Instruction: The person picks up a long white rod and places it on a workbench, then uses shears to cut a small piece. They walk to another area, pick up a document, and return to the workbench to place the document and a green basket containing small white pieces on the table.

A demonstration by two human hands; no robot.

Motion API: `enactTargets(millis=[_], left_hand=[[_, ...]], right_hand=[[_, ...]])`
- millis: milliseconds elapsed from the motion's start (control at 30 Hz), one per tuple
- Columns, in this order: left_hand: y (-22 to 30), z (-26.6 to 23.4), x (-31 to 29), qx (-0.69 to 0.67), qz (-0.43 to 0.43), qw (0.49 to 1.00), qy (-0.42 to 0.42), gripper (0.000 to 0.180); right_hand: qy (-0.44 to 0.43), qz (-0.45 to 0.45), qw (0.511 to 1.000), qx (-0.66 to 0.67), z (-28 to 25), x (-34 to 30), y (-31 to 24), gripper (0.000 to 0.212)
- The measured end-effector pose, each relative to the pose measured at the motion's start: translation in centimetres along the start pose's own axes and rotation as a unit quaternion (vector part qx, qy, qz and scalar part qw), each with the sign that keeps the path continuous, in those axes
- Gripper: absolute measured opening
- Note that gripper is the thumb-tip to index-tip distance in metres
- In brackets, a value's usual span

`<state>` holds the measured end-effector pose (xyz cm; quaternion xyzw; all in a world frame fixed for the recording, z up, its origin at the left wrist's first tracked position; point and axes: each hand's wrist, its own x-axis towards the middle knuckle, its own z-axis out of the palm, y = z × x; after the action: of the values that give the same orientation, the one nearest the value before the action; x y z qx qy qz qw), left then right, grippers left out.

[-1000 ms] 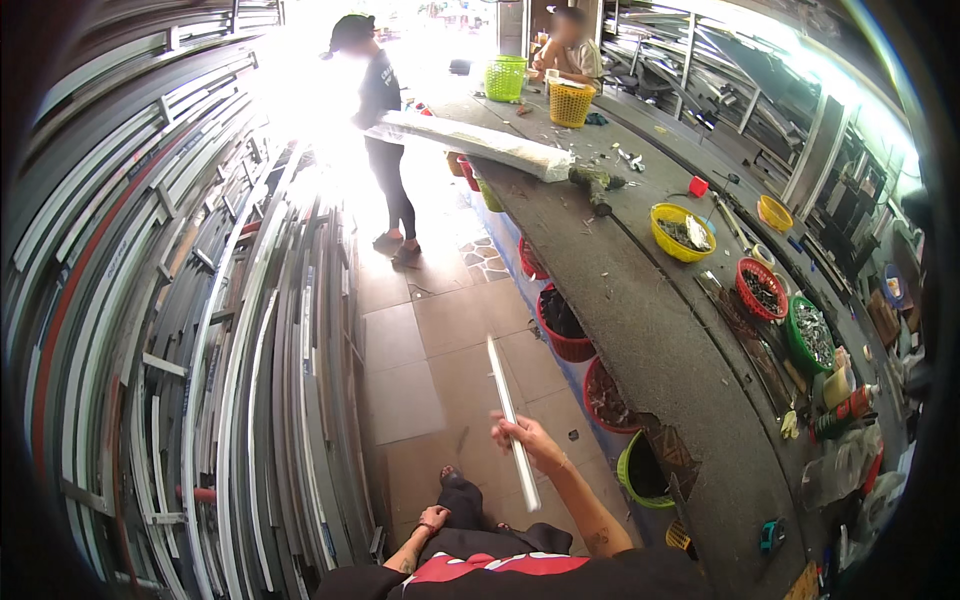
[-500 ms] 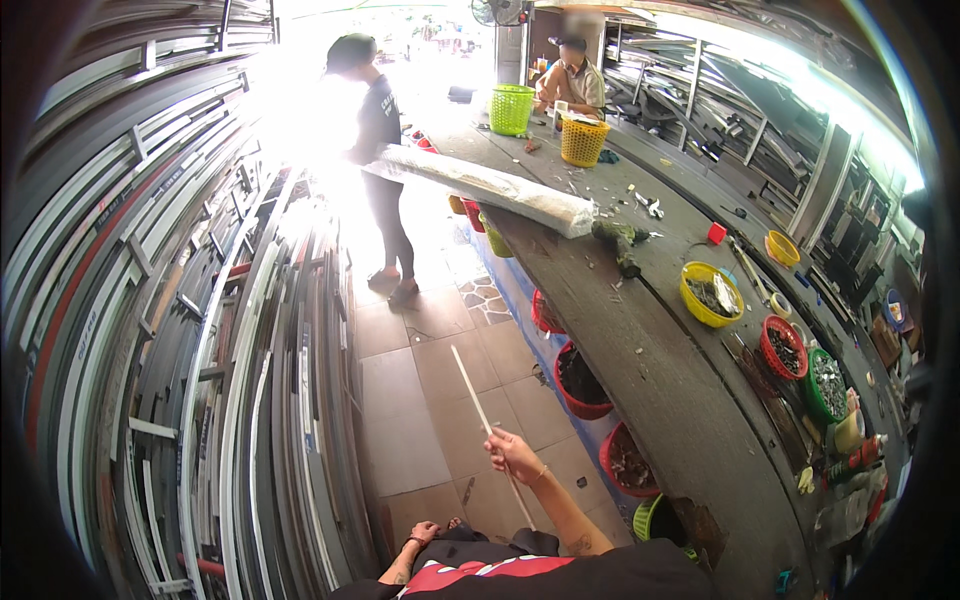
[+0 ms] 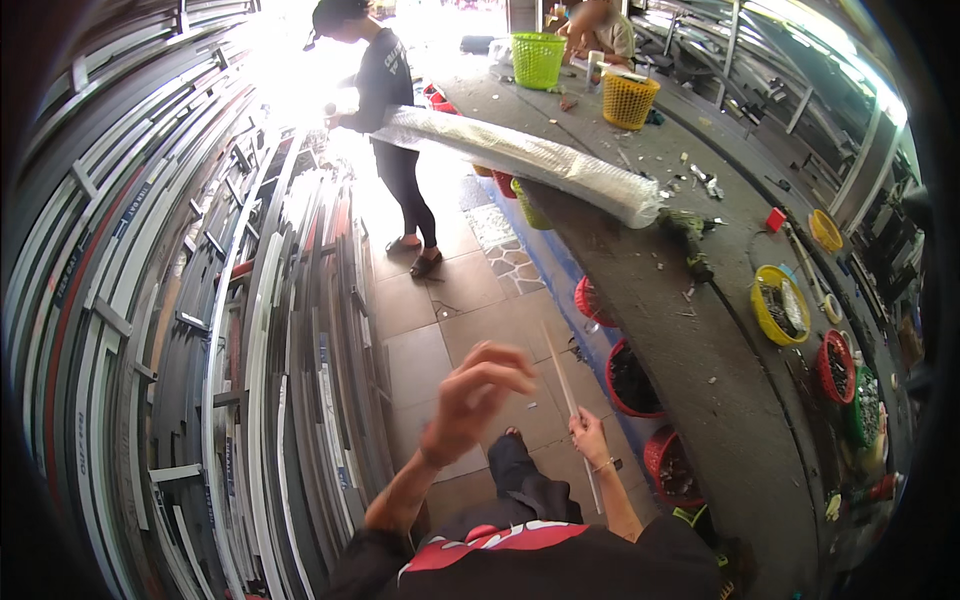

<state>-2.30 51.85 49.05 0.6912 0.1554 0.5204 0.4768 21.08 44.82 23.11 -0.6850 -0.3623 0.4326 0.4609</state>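
Nearest the wearer, the left hand (image 3: pixel 480 385) was raised in mid-air, blurred, its fingers loosely bent and apart, with nothing visible in it. Just beyond and to its right, the right hand (image 3: pixel 588 437) was closed around a long, thin, pale strip (image 3: pixel 560 375), which slanted upright above the tiled floor (image 3: pixel 410 350), beside the surface (image 3: pixel 680 330) but not resting on it. So the strip was picked up, and judging by its place, neither set down nor fitted to anything; the left hand did not appear to share the hold.

Under the surface's edge sat red baskets (image 3: pixel 635 408). On top, a drill (image 3: pixel 690 243) lay untouched near the end of a long bundle (image 3: pixel 520 155), its wrapping already on. Beyond, the bundle's other part reached a standing co-worker (image 3: pixel 385 95); glare left that person's grip unclear. Farther along the surface stood a green basket (image 3: pixel 538 62) and an orange basket (image 3: pixel 630 102), near a seated person (image 3: pixel 612 38).
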Motion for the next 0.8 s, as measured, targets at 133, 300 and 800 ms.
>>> enactTargets(millis=[133,300,800], left_hand=[[5.4,2.3,11.7,-0.194,0.256,0.918,-0.232,0.013],[4.5,5.9,19.4,-0.425,0.26,0.743,-0.446,0.015],[-2.1,10.3,25.5,-0.61,0.174,0.421,-0.649,0.028]], right_hand=[[-0.042,-0.01,0.996,0.078,3.0,5.1,-3.8,0.026],[-0.056,-0.044,0.994,0.083,7.0,12.0,-7.5,0.03],[0.088,-0.058,0.994,-0.022,6.6,19.8,-7.7,0.029]])
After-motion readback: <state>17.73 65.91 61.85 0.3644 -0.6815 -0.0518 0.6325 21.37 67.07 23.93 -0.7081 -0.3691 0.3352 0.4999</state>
